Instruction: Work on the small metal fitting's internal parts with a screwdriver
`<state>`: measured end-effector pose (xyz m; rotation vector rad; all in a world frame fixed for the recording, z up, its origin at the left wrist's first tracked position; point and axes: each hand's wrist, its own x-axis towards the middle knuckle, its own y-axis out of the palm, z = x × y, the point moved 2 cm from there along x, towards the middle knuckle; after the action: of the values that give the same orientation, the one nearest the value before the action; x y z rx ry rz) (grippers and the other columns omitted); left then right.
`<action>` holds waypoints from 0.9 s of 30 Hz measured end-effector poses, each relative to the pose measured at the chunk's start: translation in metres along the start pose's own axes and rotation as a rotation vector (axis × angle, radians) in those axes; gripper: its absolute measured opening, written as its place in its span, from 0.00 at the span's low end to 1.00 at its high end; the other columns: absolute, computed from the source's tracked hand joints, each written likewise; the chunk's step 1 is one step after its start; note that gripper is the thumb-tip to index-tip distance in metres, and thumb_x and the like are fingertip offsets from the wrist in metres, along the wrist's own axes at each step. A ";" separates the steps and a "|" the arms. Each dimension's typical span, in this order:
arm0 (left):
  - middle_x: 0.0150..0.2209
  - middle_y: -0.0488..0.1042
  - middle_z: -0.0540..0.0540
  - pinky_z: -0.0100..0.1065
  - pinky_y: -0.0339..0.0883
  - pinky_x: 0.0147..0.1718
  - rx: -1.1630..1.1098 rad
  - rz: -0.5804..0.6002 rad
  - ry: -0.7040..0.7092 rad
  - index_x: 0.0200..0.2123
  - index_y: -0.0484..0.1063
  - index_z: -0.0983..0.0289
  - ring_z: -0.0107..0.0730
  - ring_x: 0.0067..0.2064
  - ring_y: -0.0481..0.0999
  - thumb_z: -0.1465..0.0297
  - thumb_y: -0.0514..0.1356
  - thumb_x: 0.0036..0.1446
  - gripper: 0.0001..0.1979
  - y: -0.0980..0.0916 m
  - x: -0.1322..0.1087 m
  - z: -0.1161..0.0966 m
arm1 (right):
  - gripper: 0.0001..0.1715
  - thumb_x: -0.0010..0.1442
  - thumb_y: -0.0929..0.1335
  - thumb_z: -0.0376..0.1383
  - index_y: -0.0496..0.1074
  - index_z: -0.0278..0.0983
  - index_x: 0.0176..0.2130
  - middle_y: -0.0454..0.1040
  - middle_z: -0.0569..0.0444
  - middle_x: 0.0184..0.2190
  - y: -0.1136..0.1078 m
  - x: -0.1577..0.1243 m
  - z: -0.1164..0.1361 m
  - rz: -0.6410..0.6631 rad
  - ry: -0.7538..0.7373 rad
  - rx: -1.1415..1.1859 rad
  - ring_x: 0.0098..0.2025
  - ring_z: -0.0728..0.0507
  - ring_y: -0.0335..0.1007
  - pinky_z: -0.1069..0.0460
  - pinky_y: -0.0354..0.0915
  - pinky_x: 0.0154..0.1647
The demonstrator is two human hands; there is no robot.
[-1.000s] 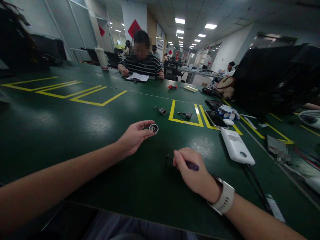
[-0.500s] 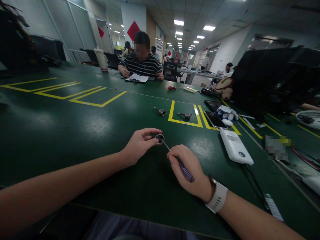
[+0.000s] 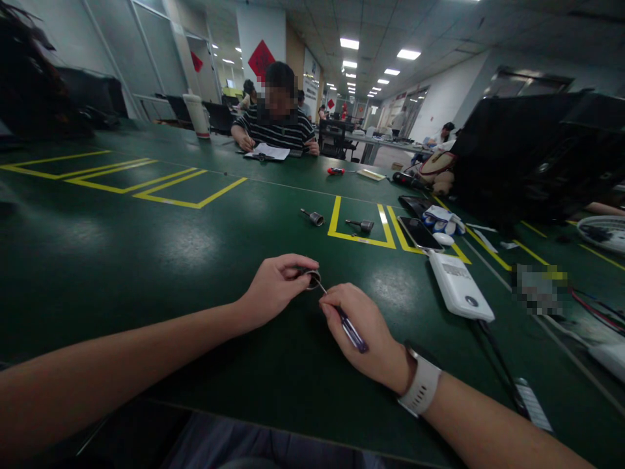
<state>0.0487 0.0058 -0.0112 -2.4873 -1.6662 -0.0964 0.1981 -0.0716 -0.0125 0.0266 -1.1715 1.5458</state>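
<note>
My left hand (image 3: 276, 286) pinches a metal hole saw (image 3: 314, 280) between thumb and fingers, its round mouth turned toward my right hand. Most of its body is hidden by the fingers. Closed around a screwdriver (image 3: 352, 331) with a purple see-through handle is my right hand (image 3: 368, 326). The screwdriver's thin shaft reaches into the mouth of the hole saw; its tip cannot be made out. Farther out lie two similar hole saws, one (image 3: 312, 217) left of a yellow taped box and the other (image 3: 360, 225) inside it.
On the right are a white power bank (image 3: 461, 285) with a black cable, a phone (image 3: 420, 233) and blue-white gloves (image 3: 442, 220). A red-handled screwdriver (image 3: 336, 171) lies farther back. Across the green table (image 3: 122, 260) a person (image 3: 273, 127) sits over papers; a cup (image 3: 198, 116) stands left.
The hole saw has tilted and lowered slightly in my left hand. My right hand has moved a little left, and the screwdriver handle has shifted with it.
</note>
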 end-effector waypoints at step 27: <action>0.37 0.79 0.54 0.36 0.74 0.40 0.018 -0.013 -0.008 0.37 0.76 0.65 0.34 0.38 0.78 0.78 0.60 0.46 0.13 0.002 0.001 0.000 | 0.08 0.60 0.59 0.27 0.65 0.35 0.38 0.71 0.47 0.33 0.000 -0.001 0.007 0.027 -0.014 -0.123 0.37 0.44 0.66 0.47 0.65 0.40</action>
<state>0.0513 0.0059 -0.0116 -2.4677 -1.6787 -0.0732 0.1950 -0.0770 -0.0100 -0.0607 -1.2807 1.4965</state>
